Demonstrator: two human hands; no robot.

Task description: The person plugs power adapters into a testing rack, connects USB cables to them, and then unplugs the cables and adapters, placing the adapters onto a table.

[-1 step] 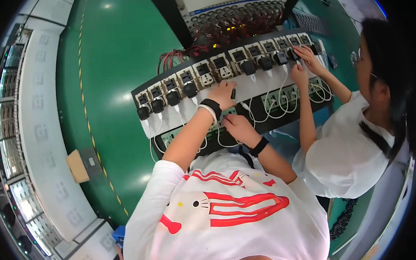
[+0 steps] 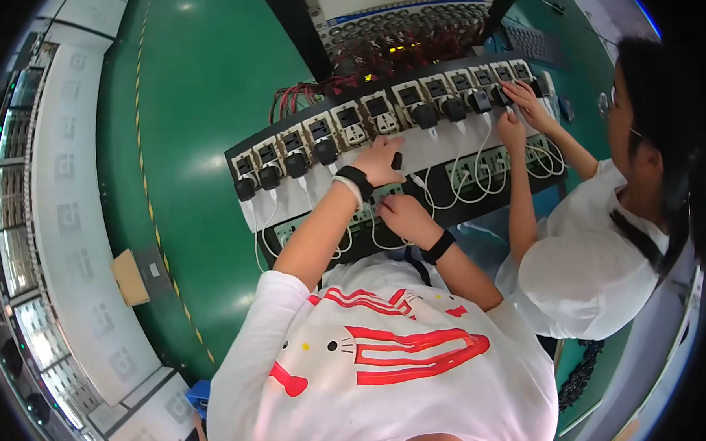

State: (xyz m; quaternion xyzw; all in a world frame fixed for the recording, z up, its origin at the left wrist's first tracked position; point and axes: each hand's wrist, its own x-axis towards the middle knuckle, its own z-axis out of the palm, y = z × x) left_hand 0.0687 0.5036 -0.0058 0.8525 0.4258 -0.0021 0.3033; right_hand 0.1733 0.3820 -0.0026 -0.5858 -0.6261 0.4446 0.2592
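Black plug adapter point(image 2: 397, 161) pinched in left hand point(image 2: 378, 163) at the long socket-strip rack point(image 2: 380, 117); right hand point(image 2: 404, 216) pinches white cable point(image 2: 427, 192) below, fingers curled.

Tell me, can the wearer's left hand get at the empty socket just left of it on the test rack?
Probably yes: the left hand already rests on the rack beside that empty socket, with nothing between them; the co-worker's hands work farther right.

**Layout at the socket panel**

A socket panel point(image 2: 380, 121) runs across the upper centre, with plugged adapters point(image 2: 325, 151) along it. Cables point(image 2: 476, 164) hang below onto a lower socket strip point(image 2: 485, 171). A co-worker point(image 2: 599, 265) stands at right. A box point(image 2: 129, 277) lies on the floor point(image 2: 198, 93), left.
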